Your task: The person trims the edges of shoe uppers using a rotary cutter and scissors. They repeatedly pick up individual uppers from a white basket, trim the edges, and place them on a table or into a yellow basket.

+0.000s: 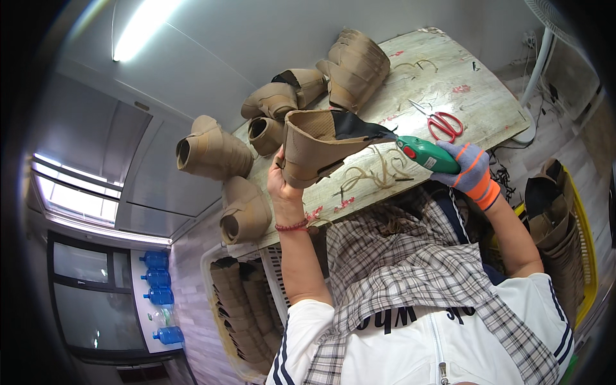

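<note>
Tan shoe top [311, 154] hangs in the air over the near edge of the table [478, 99], toward its left end. Its wide, open side faces up and to the right, and a piece of black lining [350, 125] sticks out from it.

The bare left hand [284, 185] holds the shoe top from below and from the left. I can see the thumb side, but most of its fingers are hidden behind the shoe top, so I cannot tell how wide they are. The right hand [473, 172] wears a gray and orange glove, and its fingers are wrapped around a green tool [428, 154] with a red button. The tool's tip is at the end of the lining. I cannot tell if it is cutting.

My guess is that the step is trimming loose bits off this 1 shoe top. The next move seems to need a steady left hand, while the tip goes slowly along the lining's edge and does not nick the tan part.

Red scissors [444, 126] lie toward the table's right near corner. Thin strings [378, 172] lie by the near edge. Other shoe tops [362, 70] stand along the far edge and left end.
</note>
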Motion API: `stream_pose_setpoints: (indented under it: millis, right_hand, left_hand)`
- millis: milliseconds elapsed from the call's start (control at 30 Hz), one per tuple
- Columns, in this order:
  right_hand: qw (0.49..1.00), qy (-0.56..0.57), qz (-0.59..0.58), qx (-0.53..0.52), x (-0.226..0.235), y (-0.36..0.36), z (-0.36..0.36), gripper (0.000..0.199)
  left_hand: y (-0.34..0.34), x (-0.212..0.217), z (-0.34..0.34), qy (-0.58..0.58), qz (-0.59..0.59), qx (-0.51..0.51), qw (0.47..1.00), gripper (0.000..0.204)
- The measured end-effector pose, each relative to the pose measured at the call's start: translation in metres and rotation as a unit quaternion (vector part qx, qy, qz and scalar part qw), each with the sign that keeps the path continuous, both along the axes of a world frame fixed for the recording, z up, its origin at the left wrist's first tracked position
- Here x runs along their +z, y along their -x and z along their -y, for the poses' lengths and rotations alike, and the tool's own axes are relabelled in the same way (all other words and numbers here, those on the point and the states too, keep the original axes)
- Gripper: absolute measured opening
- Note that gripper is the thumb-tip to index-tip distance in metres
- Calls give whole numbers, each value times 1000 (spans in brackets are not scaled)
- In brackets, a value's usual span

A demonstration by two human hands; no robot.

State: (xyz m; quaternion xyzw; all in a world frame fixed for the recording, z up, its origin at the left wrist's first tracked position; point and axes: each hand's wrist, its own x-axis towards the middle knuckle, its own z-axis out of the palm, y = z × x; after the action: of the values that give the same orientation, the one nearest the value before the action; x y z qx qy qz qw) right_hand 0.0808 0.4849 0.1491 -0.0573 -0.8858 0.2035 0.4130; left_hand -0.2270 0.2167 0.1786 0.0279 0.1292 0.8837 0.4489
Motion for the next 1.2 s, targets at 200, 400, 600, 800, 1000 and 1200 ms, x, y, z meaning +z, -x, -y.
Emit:
stream_pose_setpoints:
  millis: [200, 400, 600, 800, 1000, 1200]
  right_hand:
    - [999, 12, -5, 30, 3, 6, 0, 49]
    - [998, 15, -2, 57, 5, 12, 4, 54]
    - [995, 39, 2, 95, 5, 17, 11, 58]
    - [991, 69, -31, 106, 2, 25, 27, 58]
    - [967, 214, -1, 141, -2, 29, 46, 59]
    - [900, 412, 41, 132, 5, 33, 58, 58]
  left_hand:
    - [-5, -4, -4, 10, -34, -9, 999, 29]
    - [2, -17, -9, 6, 6, -45, 999, 29]
    - [-2, -15, -15, -25, -22, -60, 998, 29]
    - [-24, -5, -21, -86, -48, -87, 991, 33]
    - [-51, 0, -27, 35, -188, 81, 978, 37]
    - [-75, 6, -31, 86, -345, 140, 924, 31]
